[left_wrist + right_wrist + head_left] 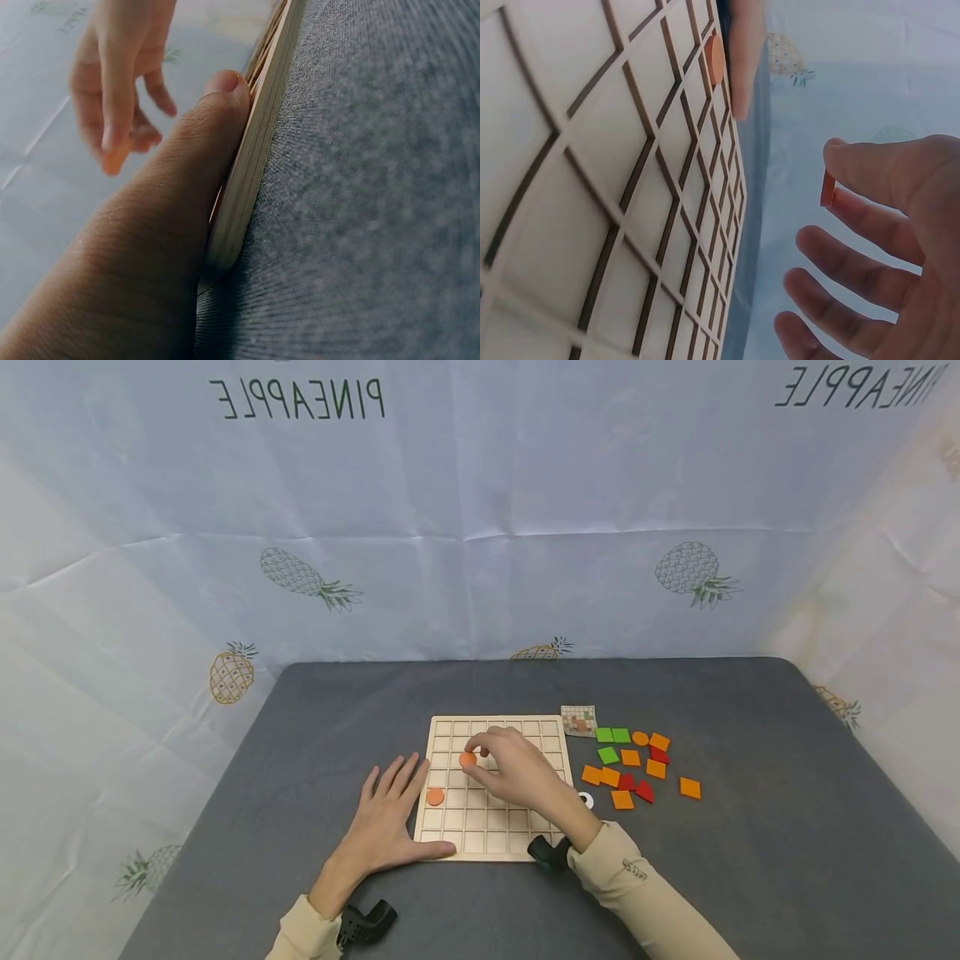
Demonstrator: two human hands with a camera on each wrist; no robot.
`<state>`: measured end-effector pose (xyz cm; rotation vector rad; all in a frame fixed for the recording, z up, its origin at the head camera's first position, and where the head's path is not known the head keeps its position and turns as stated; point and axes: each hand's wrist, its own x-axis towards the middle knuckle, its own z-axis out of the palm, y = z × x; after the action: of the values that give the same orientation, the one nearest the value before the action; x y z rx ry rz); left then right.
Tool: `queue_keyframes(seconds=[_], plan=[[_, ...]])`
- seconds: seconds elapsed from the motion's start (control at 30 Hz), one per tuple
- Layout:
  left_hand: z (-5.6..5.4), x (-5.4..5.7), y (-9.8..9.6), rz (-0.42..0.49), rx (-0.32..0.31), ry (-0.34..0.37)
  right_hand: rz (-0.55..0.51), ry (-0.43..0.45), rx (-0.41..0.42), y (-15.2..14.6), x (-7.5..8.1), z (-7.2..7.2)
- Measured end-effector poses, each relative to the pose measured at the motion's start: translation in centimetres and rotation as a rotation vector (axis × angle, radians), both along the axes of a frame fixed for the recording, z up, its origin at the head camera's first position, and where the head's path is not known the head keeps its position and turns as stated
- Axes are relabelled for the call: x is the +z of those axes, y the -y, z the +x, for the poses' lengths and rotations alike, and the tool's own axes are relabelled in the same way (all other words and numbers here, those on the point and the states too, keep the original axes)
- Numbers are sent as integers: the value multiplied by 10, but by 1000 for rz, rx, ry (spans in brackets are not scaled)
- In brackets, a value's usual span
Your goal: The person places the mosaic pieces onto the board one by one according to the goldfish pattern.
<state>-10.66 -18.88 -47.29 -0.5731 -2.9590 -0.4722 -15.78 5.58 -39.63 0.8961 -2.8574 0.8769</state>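
A pale wooden grid board [475, 842] lies on the grey table. My left hand [386, 827] rests at its lower left corner with the fingers spread and straight; in the left wrist view its thumb [214, 112] lies along the board's edge. Between thumb and index finger, my right hand [517, 768] pinches an orange disc [467, 759]. In the right wrist view this disc [828, 189] is held clear of the board, the other fingers loosely bent. Another orange disc [435, 797] sits in a square near the board's left edge.
Right of the board lie loose pieces: green squares [607, 756], orange squares [690, 788], red pieces [644, 792] and an orange disc [640, 738]. A small pattern card [579, 720] touches the board's upper right corner. A white ring [587, 799] shows beside my right wrist.
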Motion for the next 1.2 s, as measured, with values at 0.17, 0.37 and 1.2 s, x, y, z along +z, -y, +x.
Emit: queue_keyframes(seconds=[0.17,0.37,1.2], plan=[[0,0,0,-4,-3,-3,2,14,10,16,-5,-7],[-1,-1,0,-5,-7,-7,56,46,6,33,-14,-13],[-1,-1,0,-13,-2,-6,134,-9,-75,55,-33,-26]])
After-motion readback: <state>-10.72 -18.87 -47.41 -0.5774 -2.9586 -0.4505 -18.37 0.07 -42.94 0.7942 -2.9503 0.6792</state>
